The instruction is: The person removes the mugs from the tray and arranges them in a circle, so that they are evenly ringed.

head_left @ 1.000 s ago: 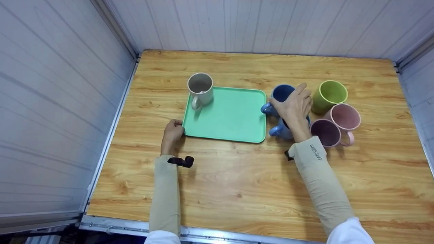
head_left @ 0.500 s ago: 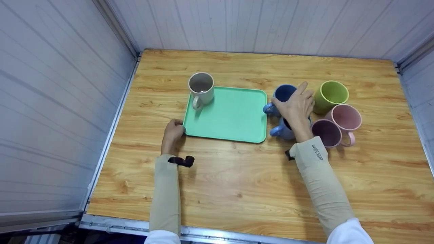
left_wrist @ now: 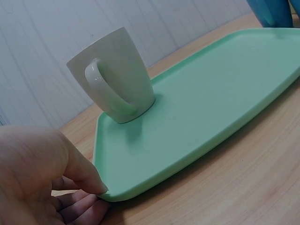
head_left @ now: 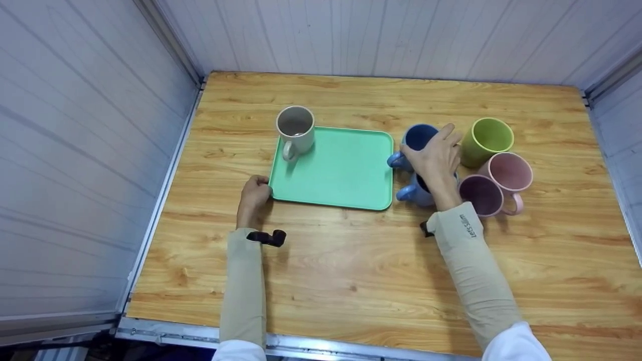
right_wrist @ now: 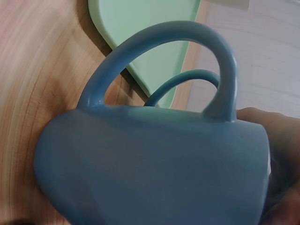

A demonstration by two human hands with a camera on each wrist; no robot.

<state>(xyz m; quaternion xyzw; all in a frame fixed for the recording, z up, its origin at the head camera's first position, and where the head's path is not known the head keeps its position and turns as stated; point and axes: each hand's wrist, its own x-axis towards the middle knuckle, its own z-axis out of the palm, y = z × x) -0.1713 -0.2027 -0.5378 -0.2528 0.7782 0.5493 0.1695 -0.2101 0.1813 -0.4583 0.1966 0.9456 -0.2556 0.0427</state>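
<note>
My left hand (head_left: 254,193) pinches the near left corner of a green tray (head_left: 346,175), with the thumb on top of the rim and fingers curled beneath it. A light grey mug (head_left: 304,143) stands upright on the tray's far left corner. Over at the right, my right hand (head_left: 437,156) holds the farther blue mug (head_left: 419,136) by its rim, thumb on the handle side and fingers across. That mug stands right beside the tray's right edge. Under my right wrist is a second blue mug (head_left: 424,196), partly covered; it fills much of the right wrist view (right_wrist: 154,164).
Right of my right hand stand a yellow-green mug (head_left: 481,153), a pink mug (head_left: 511,173) and a purple mug (head_left: 481,196), close together. A wooden table (head_left: 321,281) carries everything, with pale panel walls (head_left: 341,37) behind and at the sides.
</note>
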